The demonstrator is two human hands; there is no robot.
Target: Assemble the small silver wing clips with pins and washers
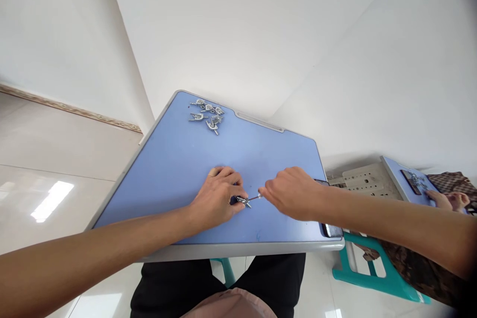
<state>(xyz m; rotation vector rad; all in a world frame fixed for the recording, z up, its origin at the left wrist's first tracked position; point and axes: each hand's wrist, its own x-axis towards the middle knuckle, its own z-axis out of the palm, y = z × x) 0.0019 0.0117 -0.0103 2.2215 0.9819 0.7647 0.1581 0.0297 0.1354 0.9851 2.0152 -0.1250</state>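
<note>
Pinching small metal part (241, 199) in L hand (219, 195), nr front edge of blue desk (156, 174); gripping screwdriver (255, 198) in closed R hand (290, 192), pointed at part. Set well apart from loose metal pcs (213, 125) at far-L corner. Flanked at R edge by dark object (334, 231), partly hidden. Bordered by grey rim (242, 250), backed by white wall (231, 35), over tiled floor (55, 159).

Small metal part (242, 200), screwdriver (254, 198) against it

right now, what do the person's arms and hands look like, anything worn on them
The left hand and right hand are ungloved. The left forearm and right forearm are bare, with no sleeves, watch or bracelet in view. Below them show black trousers and a pale pink garment.
</note>
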